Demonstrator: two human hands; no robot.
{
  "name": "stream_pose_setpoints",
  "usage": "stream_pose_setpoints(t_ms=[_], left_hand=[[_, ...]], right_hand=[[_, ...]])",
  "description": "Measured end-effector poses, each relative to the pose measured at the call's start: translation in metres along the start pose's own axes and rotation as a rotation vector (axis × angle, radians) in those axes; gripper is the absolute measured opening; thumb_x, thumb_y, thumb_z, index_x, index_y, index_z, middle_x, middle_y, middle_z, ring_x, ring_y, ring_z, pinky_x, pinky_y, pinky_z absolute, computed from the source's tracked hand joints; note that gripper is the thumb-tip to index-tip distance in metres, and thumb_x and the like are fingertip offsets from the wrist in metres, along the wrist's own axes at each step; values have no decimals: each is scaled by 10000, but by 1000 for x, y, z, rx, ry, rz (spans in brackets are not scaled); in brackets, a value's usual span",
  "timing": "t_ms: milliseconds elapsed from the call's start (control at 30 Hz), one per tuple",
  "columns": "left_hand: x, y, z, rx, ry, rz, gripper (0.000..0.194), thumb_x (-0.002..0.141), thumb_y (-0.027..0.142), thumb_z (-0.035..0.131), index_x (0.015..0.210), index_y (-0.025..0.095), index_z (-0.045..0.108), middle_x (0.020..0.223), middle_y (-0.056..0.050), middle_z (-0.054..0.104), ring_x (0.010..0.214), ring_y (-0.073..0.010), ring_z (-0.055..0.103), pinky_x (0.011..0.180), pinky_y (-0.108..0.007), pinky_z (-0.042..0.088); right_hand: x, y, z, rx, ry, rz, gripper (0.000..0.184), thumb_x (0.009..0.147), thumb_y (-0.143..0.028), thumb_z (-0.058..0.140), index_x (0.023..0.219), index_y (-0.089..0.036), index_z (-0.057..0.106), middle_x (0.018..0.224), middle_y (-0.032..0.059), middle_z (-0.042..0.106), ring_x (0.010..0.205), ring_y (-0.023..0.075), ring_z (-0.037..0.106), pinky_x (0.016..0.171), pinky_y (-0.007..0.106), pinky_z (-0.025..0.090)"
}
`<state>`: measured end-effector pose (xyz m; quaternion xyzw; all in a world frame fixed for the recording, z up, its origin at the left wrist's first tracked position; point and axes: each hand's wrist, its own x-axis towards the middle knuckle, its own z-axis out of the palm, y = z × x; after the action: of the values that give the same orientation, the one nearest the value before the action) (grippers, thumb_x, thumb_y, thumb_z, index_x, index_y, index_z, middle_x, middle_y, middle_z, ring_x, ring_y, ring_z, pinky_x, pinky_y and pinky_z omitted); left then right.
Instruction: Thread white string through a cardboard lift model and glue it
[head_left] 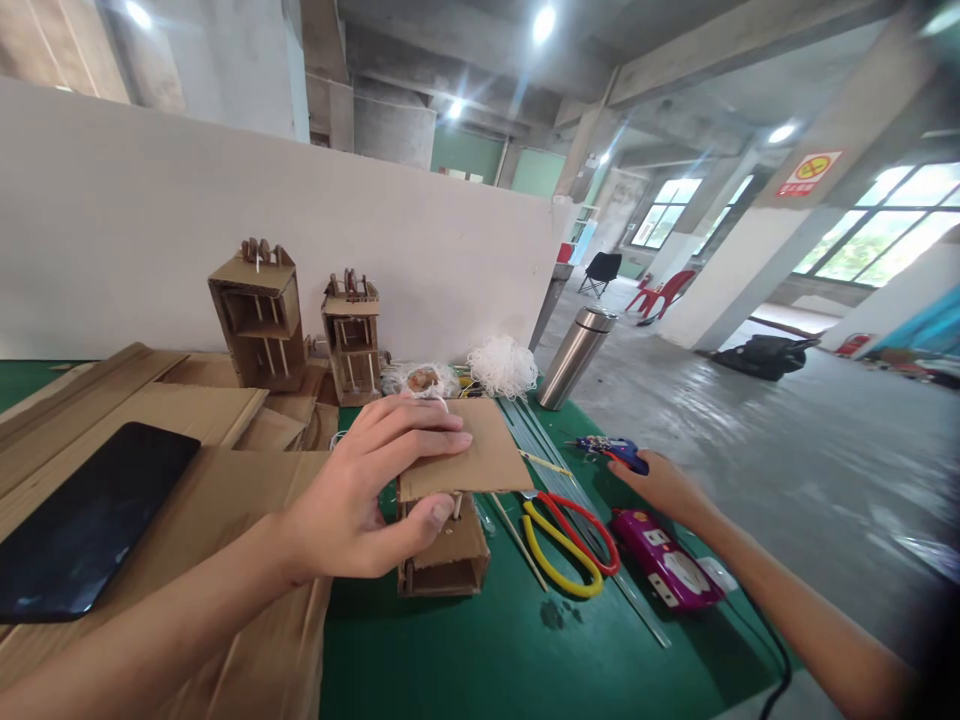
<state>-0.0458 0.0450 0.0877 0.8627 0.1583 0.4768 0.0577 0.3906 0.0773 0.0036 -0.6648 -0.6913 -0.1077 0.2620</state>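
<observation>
My left hand (390,480) grips a flat piece of cardboard (487,440), its fingers lying across the top and the thumb below the near edge. Under that piece stands a small cardboard box structure (450,550) with an open front and short sticks, partly hidden by my hand. Over at the table's right side, my right hand (664,485) is closed around a blue glue gun (626,452), whose tip points left. A pair of scissors (566,565) with red and yellow handles lies between the two hands.
A purple box-shaped device (664,560), clear glue sticks (641,610) and a steel flask (577,355) are on the green table (420,660). Two cardboard models, white string (502,366) and a white partition (420,260) stand behind. Left are cardboard sheets (247,540) and a phone (97,515).
</observation>
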Motion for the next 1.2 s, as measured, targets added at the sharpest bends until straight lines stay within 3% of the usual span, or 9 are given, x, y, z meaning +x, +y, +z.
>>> stream_pose_setpoints(t_ms=[100,200,333,467,600,833,1067,1200], left_hand=[[0,0,0,0,1,5,356,885,261,577,1240,225,585,1196,-80,688,1196,-283,585,1072,-506,422],[-1,-1,1,1,6,13,357,885,255,577,1240,220,586,1195,-82,688,1197,-275,584,1072,-491,419],[0,-1,1,18,8,19,344,884,250,578,1226,216,590,1177,-82,696,1190,-271,588,1061,-479,416],[1,-1,1,28,3,12,344,879,261,575,1220,225,593,1178,-85,696,1178,-274,598,1054,-482,421],[1,-1,0,38,-1,25,355,873,255,580,1224,208,595,1191,-96,688,1173,-266,602,1064,-472,415],[0,-2,0,44,-4,34,367,877,277,575,1239,219,587,1189,-95,693,1173,-279,610,1051,-488,427],[0,-2,1,27,10,30,358,876,270,576,1230,218,596,1187,-90,696,1177,-276,605,1049,-481,429],[0,-1,1,43,1,23,361,880,281,568,1235,221,591,1190,-95,693,1171,-285,612,1055,-494,423]], right_hand=[[-2,-8,-3,-14,25,-10,297,848,-383,666,618,-211,591,572,76,633,478,231,627,422,295,404],[-3,-33,-11,5,58,-30,277,885,-407,607,724,-185,641,698,141,686,605,274,675,489,328,459],[-15,-105,-25,149,-4,-133,267,944,-360,500,847,-180,671,808,84,722,705,214,690,644,312,538],[-40,-194,-46,492,-152,-235,192,927,-290,542,828,-216,690,660,-15,671,547,128,612,506,204,475],[-55,-248,-55,599,-109,-242,170,910,-283,566,874,-214,717,522,-55,594,415,102,515,420,197,391],[-50,-266,-34,518,-20,-184,278,872,-283,564,611,-200,611,446,-45,533,378,98,479,407,205,333],[-50,-264,-34,559,43,-165,332,874,-284,555,557,-212,489,429,-46,512,361,93,476,374,194,309],[-53,-269,-33,510,88,-152,322,878,-352,590,596,-215,519,437,-50,522,352,97,479,377,197,325]])
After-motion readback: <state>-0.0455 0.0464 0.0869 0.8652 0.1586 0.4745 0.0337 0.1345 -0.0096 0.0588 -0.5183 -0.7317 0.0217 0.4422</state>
